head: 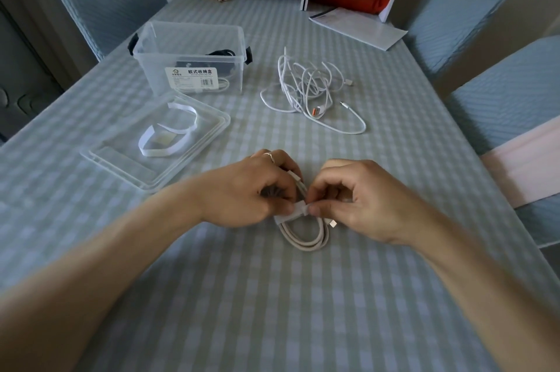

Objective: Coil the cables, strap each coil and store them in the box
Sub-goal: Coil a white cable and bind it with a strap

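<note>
left hand (257,190) is gripping the coil (306,235) steady | right hand (357,199) is pinching the strap (298,210) shut around it | box (194,59) is waiting open nearby

The clear plastic storage box (194,59) near the table's far left edge bears a white label (194,77) reading "欧式收纳盒"; its smaller print and barcode are illegible.

Two bare forearms reach in from the bottom corners, with no sleeves, watch or bracelet showing on either. The left hand (253,190) wears one thin silver-coloured ring (269,156) on a finger, a plain narrow band. The right hand (360,199) has no ring showing. The visible fingernails are short and unpainted.
</note>
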`<state>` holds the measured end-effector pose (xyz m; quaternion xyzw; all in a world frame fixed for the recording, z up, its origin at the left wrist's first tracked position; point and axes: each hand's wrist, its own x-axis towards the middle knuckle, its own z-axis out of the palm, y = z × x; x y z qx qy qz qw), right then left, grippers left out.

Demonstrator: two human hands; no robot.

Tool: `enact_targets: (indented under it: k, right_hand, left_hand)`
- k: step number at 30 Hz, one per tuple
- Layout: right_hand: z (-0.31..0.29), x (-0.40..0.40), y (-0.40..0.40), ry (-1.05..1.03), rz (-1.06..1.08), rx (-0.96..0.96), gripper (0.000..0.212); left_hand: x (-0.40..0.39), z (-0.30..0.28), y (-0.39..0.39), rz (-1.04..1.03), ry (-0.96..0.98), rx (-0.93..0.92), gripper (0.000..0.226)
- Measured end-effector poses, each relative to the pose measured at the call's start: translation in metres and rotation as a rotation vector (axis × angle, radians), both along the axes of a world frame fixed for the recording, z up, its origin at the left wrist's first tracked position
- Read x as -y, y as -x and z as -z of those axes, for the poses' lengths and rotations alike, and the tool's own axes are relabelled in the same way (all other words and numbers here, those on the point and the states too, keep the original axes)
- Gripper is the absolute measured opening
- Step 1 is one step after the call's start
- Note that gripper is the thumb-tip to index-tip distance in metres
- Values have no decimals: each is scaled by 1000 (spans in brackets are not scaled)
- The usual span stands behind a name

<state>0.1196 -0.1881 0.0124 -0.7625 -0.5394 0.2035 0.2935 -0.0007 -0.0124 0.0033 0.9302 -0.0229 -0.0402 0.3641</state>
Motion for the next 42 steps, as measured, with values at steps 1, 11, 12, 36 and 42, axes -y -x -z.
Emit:
enact_targets:
  k: [1,11,12,36,42]
  right_hand:
    - [1,1,1,-14,0,-35,18]
    - [-6,2,18,-208,-34,-535,8]
    - [-7,2,17,-192,-2,-533,9]
    - [-4,-1,19,-6,144,-585,10]
    - [-3,-2,24,6,225,-506,19]
  left_hand:
    - [1,0,0,6,-23,-2,38]
    - [4,-7,4,49,-67,-42,29]
    - [4,-7,3,49,-47,-46,24]
    - [8,2,2,23,27,-12,17]
    - [7,3,3,-2,70,-28,10]
